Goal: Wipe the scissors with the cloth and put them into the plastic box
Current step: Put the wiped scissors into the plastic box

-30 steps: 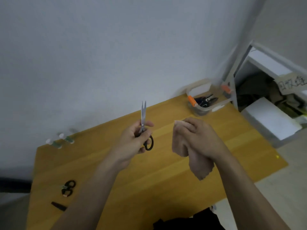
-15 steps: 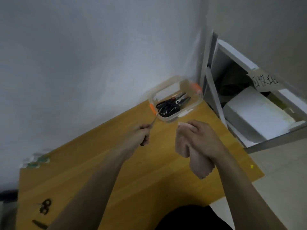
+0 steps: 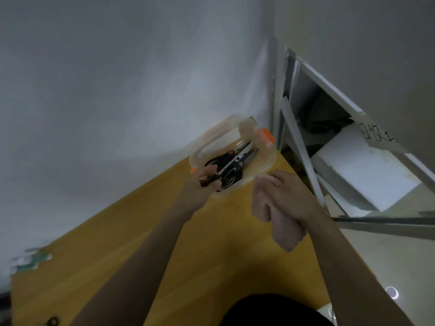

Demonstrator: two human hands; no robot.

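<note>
The view is blurred by motion, so fine detail is soft throughout. The left hand (image 3: 204,184) reaches to the near rim of the box (image 3: 268,161), its fingers curled round the dark handle of the scissors (image 3: 226,169); the handle is mostly hidden under the fingers, and the thin blade runs from the hand into the box, over the other dark-handled tools lying there. How many tools lie in the box cannot be told, as they overlap and smear together. The box is clear plastic with orange clips, and it sits at the far right corner of the table (image 3: 117,255), close to the wall and just beside the metal frame of a shelf (image 3: 299,147). The right hand (image 3: 289,198) is near the box's right side, above the table's right edge, its fingers closed round a bunched pinkish cloth (image 3: 282,229) that hangs below the fist; the fingertips themselves are out of sight behind the cloth. The hands are apart. Bare wood lies between the forearms and to the left. At the far left edge some small pale things are too blurred to name, and a dark thing (image 3: 52,321) is cut off at the bottom edge.
</note>
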